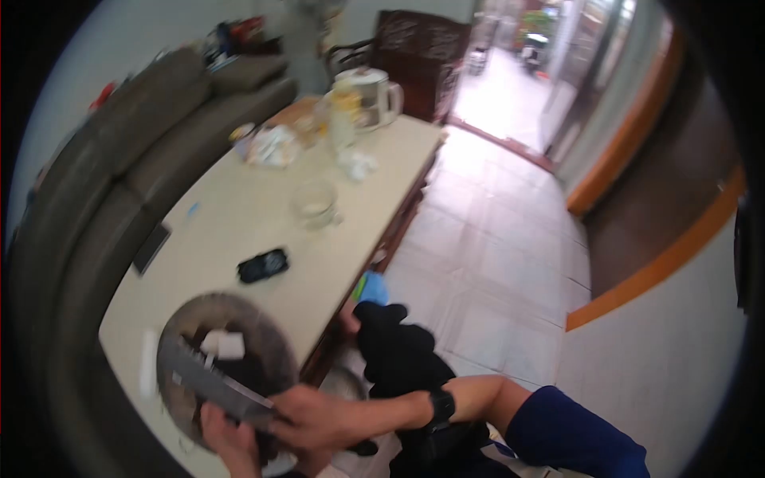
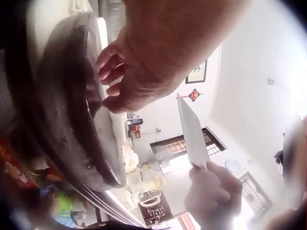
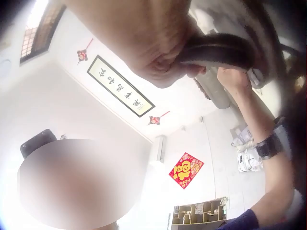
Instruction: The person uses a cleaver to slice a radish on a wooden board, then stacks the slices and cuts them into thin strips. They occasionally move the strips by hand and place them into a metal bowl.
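1. The right hand (image 1: pixel 319 418) grips the handle of a cleaver (image 1: pixel 209 381); its fingers are curled round the handle, as the right wrist view also shows (image 3: pixel 163 52).
2. The cleaver blade runs up and to the left from that grip, lying across a round, dark chopping board (image 1: pixel 271 350).
3. The left hand (image 1: pixel 231 438) sits just below the blade at the near rim of the board. In the left wrist view its fingers (image 2: pixel 112 67) curl against the board edge (image 2: pixel 72 110), pinching the rim.
4. White pieces (image 1: pixel 223 344) lie on the board just beyond the blade.
5. The board rests on the near end of a long pale counter (image 1: pixel 239 215).
6. Further from the grip, the counter carries a black case (image 1: pixel 263 265), a glass bowl (image 1: pixel 315 203) and a white kettle (image 1: pixel 373 95).
7. A grey sofa (image 1: pixel 119 159) stands along the far side of the counter.
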A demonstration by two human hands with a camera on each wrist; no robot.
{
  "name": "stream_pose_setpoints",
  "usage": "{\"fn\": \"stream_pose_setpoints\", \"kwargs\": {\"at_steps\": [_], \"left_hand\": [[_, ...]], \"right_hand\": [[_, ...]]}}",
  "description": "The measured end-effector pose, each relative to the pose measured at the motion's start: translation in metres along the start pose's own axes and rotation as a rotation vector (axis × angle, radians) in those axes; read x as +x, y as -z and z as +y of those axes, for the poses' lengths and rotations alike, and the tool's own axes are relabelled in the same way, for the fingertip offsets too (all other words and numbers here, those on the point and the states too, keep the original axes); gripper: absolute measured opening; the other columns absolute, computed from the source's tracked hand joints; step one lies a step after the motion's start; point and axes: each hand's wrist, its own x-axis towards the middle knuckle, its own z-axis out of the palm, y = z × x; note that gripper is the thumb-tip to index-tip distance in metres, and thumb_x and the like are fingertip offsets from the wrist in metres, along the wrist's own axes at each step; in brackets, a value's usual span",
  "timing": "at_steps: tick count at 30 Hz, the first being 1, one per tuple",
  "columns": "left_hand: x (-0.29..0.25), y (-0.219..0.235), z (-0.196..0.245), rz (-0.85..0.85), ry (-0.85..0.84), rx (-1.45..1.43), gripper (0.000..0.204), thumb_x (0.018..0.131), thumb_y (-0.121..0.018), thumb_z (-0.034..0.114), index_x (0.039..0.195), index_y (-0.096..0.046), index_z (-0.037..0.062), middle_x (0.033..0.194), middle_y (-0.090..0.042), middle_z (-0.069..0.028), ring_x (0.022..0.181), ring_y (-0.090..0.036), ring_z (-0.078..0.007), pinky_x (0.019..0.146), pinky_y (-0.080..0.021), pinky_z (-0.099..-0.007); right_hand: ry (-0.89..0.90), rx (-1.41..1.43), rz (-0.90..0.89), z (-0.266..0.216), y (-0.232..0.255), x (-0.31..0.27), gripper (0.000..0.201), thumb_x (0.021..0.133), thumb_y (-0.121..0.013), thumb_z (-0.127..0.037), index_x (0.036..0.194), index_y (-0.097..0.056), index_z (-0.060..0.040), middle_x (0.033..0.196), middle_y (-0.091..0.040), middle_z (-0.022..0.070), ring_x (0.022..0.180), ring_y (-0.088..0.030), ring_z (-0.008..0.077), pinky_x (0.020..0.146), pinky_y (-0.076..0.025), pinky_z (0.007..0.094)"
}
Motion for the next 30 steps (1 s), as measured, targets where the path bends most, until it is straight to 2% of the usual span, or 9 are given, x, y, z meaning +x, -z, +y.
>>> {"fn": "stream_pose_setpoints", "kwargs": {"at_steps": [1, 3, 7, 8, 11, 13, 19, 21, 30], "left_hand": [[0.001, -0.008, 0.051, 0.019, 0.000, 0.227, 0.037, 0.071, -0.073, 0.016, 0.103, -0.065, 0.0009, 0.102, -0.060, -0.0169, 0.102, -0.060, -0.0319, 0.088, -0.049, -0.0416], [0.001, -0.008, 0.047, -0.052, -0.187, 0.378, 0.036, 0.070, -0.068, 0.019, 0.101, -0.067, 0.0027, 0.100, -0.063, -0.0197, 0.099, -0.058, -0.0419, 0.089, -0.045, -0.0473], [-0.004, -0.023, 0.063, -0.029, -0.163, 0.315, 0.032, 0.063, -0.070, 0.014, 0.093, -0.065, 0.0031, 0.101, -0.060, -0.0177, 0.097, -0.057, -0.0387, 0.080, -0.045, -0.0458], [-0.007, -0.025, 0.061, 0.010, -0.219, 0.428, 0.031, 0.063, -0.072, 0.011, 0.091, -0.063, 0.0027, 0.100, -0.060, -0.0163, 0.094, -0.057, -0.0373, 0.078, -0.044, -0.0459], [-0.008, -0.020, 0.070, 0.015, -0.156, 0.464, 0.034, 0.066, -0.074, 0.010, 0.097, -0.064, 0.0031, 0.101, -0.061, -0.0154, 0.095, -0.058, -0.0357, 0.080, -0.044, -0.0440], [-0.008, -0.011, 0.072, 0.100, -0.159, 0.394, 0.037, 0.069, -0.077, 0.011, 0.103, -0.064, 0.0039, 0.104, -0.062, -0.0141, 0.097, -0.058, -0.0343, 0.082, -0.044, -0.0426], [-0.018, 0.026, 0.078, 0.078, 0.001, 0.527, 0.042, 0.069, -0.080, 0.008, 0.107, -0.065, 0.0000, 0.100, -0.065, -0.0158, 0.091, -0.063, -0.0324, 0.077, -0.051, -0.0383], [-0.020, 0.025, 0.077, 0.056, 0.038, 0.558, 0.040, 0.070, -0.079, 0.008, 0.107, -0.065, 0.0003, 0.098, -0.065, -0.0157, 0.089, -0.064, -0.0314, 0.076, -0.051, -0.0378], [-0.018, 0.006, 0.076, 0.064, 0.073, 0.387, 0.034, 0.071, -0.077, 0.004, 0.102, -0.064, 0.0006, 0.088, -0.063, -0.0123, 0.080, -0.061, -0.0240, 0.071, -0.051, -0.0333]], "right_hand": [[-0.052, -0.016, -0.032, 0.002, 0.000, -0.001, 0.018, 0.088, -0.057, -0.013, 0.091, -0.060, 0.0045, 0.067, -0.059, 0.0208, 0.060, -0.062, 0.0300, 0.057, -0.048, 0.0390], [-0.011, -0.101, -0.021, 0.006, 0.001, -0.002, 0.018, 0.088, -0.058, -0.013, 0.092, -0.060, 0.0047, 0.064, -0.058, 0.0176, 0.055, -0.060, 0.0263, 0.053, -0.047, 0.0369], [-0.137, 0.073, -0.046, -0.008, 0.011, -0.006, 0.015, 0.089, -0.057, -0.010, 0.094, -0.059, 0.0044, 0.062, -0.059, 0.0090, 0.052, -0.055, 0.0133, 0.050, -0.045, 0.0322], [-0.169, 0.033, -0.043, -0.010, 0.012, -0.006, 0.014, 0.089, -0.057, -0.010, 0.092, -0.059, 0.0035, 0.062, -0.059, 0.0058, 0.052, -0.054, 0.0103, 0.049, -0.043, 0.0296], [-0.280, 0.132, -0.004, -0.029, 0.019, -0.003, 0.012, 0.089, -0.057, -0.008, 0.083, -0.059, 0.0014, 0.062, -0.058, -0.0012, 0.052, -0.051, 0.0039, 0.047, -0.039, 0.0228], [-0.279, 0.144, 0.030, -0.033, 0.023, -0.002, 0.016, 0.090, -0.056, -0.006, 0.076, -0.058, 0.0013, 0.061, -0.057, -0.0006, 0.048, -0.049, 0.0041, 0.045, -0.037, 0.0218], [-0.266, 0.150, 0.103, -0.039, 0.033, -0.002, 0.015, 0.091, -0.053, -0.002, 0.077, -0.058, 0.0032, 0.062, -0.058, 0.0013, 0.045, -0.047, 0.0041, 0.043, -0.035, 0.0210], [-0.376, 0.120, 0.044, -0.044, 0.036, -0.001, 0.018, 0.090, -0.055, -0.004, 0.103, -0.057, 0.0093, 0.063, -0.058, 0.0034, 0.050, -0.050, 0.0061, 0.047, -0.042, 0.0229], [-0.343, 0.089, -0.006, -0.042, 0.036, -0.002, 0.015, 0.090, -0.056, -0.005, 0.094, -0.058, 0.0093, 0.061, -0.058, 0.0025, 0.048, -0.045, 0.0053, 0.046, -0.037, 0.0240]]}}
